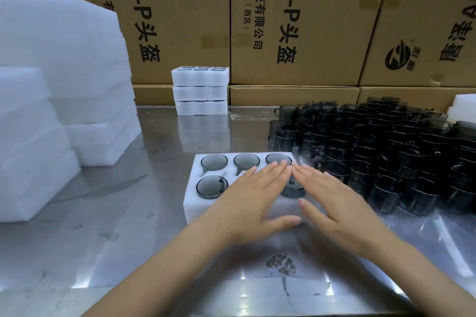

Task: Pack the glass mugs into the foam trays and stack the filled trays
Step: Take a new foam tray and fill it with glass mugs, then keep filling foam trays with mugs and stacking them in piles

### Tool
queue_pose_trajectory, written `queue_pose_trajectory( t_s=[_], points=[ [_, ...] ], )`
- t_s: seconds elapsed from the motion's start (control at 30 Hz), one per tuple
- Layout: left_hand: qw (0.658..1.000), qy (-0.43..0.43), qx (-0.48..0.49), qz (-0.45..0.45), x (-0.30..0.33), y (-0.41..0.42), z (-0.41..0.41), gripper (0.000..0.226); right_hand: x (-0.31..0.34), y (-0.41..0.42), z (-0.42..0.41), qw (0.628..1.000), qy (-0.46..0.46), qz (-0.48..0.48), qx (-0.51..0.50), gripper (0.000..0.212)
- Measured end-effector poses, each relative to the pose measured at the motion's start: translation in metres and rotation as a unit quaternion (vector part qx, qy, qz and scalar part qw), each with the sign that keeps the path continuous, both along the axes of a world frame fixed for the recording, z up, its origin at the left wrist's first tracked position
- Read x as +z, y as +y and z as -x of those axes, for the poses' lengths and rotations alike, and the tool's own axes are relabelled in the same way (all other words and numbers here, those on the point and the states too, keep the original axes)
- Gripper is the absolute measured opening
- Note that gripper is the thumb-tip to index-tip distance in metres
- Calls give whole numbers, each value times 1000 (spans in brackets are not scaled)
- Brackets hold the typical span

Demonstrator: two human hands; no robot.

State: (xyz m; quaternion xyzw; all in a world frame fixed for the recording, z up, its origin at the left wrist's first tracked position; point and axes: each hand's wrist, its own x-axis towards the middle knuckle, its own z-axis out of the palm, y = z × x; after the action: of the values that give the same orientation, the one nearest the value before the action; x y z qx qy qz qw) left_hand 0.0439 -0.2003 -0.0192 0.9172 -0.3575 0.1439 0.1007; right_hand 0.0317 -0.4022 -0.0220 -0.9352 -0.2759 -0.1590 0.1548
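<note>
A white foam tray (206, 203) lies on the steel table (108, 226), near the middle. Smoky glass mugs sit in its pockets: three in the far row (246, 161) and one at the near left (212, 186); another at the near right (292, 189) shows under the fingers. Both hands lie flat over the tray, fingers straight and gripping nothing. The left hand (253, 202) covers the middle, and the right hand (334, 203) covers the right end, fingertips almost meeting. Loose mugs (386, 152) crowd the table at right (packed close). Three filled trays (200, 90) are stacked at the far edge, before cardboard boxes (296, 20). Foam blocks (59, 72) are piled at left.
</note>
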Motion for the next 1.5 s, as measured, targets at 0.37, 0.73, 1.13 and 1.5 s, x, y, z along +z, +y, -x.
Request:
queue_pose_trajectory(
  t_s=[0.37,0.73,1.13,1.5],
  points=[
    [997,-12,22,-66,-5,0,-2,83,-14,7,0,995,79,-57,-18,59],
    [923,164,227,265,-15,81,21,106,-9,18,4,832,299,-445,-139,16],
    [850,101,141,497,21,103,-26,82,25,38,-30,641,462,-613,-16,51],
    [751,92,100,646,36,103,-131,53,73,102,-153,492,420,-761,-47,26]
  ],
)
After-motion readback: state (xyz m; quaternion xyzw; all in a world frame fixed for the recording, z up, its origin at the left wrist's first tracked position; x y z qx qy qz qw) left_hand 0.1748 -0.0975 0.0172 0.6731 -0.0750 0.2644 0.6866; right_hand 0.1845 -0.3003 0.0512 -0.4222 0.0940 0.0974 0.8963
